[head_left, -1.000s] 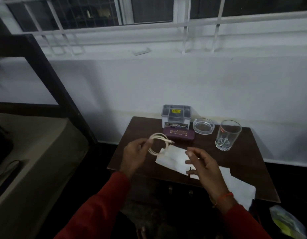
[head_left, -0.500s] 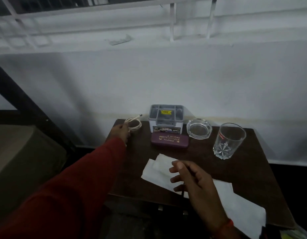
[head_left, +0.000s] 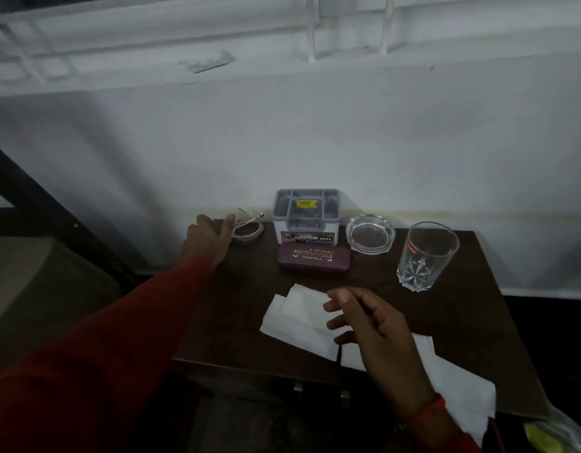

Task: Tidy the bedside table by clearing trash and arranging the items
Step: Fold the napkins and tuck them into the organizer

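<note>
Left of frame centre, the left hand (head_left: 208,240) lay open, holding nothing; the coiled white cable (head_left: 247,227) rested on the dark wooden table (head_left: 472,325) touching its thumb. The right hand (head_left: 374,325) hovered half-open, empty, above white paper tissues (head_left: 299,317).

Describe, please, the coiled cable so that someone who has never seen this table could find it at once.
Start at the dark wooden bedside table under the window wall. In its far left corner, left of the grey plastic organiser, lies the coiled cable. It is the only thin, pale looped thing there, beside the left hand.
</note>
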Demonstrator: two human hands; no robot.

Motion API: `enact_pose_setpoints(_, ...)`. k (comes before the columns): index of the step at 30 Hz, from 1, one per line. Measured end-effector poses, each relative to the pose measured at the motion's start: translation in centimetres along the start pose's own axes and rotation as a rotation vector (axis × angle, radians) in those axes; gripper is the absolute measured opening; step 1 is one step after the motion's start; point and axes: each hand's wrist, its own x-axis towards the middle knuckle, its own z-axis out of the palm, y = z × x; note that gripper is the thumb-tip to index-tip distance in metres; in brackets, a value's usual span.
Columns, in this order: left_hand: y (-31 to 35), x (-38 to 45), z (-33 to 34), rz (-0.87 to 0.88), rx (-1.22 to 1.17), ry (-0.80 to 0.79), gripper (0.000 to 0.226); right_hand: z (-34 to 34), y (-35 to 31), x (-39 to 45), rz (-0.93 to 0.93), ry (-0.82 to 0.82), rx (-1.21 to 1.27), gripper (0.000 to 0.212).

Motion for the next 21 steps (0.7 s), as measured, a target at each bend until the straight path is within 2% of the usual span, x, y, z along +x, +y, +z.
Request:
enact_pose_setpoints(3, 0.0, -3.2, -0.6, 0.085, -0.009, 0.073, 0.058, -1.4, 0.1, 0.3, -0.038, 0.054, -0.097, 0.014)
enact_pose_setpoints(5, -0.3, -5.8, -0.3, 0.202, 0.033, 0.022, 0.051, -3.0, 0.6, 0.7, -0.075, 0.093, -0.277, 0.015)
enact_pose_setpoints(7, -0.7, -8.5, 0.0, 0.311, 0.09, -0.096, 0.049, -4.8, 1.4, 1.0, -0.092, 0.107, -0.55, 0.021)
enact_pose_setpoints(8, -0.8, -9.9, 0.0, 0.346, 0.093, -0.154, 0.047, -5.6, 1.6, 1.0, -0.045, 0.085, -0.716, 0.026)
enact_pose_setpoints(10, -0.8, -12.7, -0.1, 0.398, 0.032, -0.242, 0.045, -6.8, 1.3, 0.4, 0.18, -0.012, -1.012, 0.049)
enact_pose_setpoints(12, -0.4, -15.0, -0.5, 0.441, 0.021, -0.364, 0.057, -7.7, 1.3, -0.2, 0.342, -0.101, -1.147, 0.077)
enact_pose_setpoints(15, 0.2, -16.7, -0.4, 0.536, 0.213, -0.506, 0.086, -8.3, 1.8, -0.8, 0.436, -0.196, -1.218, 0.104)
enact_pose_setpoints(18, 0.5, -18.0, 0.2, 0.612, 0.315, -0.519, 0.101, -8.1, 2.2, -1.3, 0.48, -0.264, -1.232, 0.108)
enact_pose_setpoints(21, 0.9, -18.7, 0.7, 0.693, 0.335, -0.468, 0.103, -7.6, 2.3, -1.4, 0.458, -0.229, -1.261, 0.099)
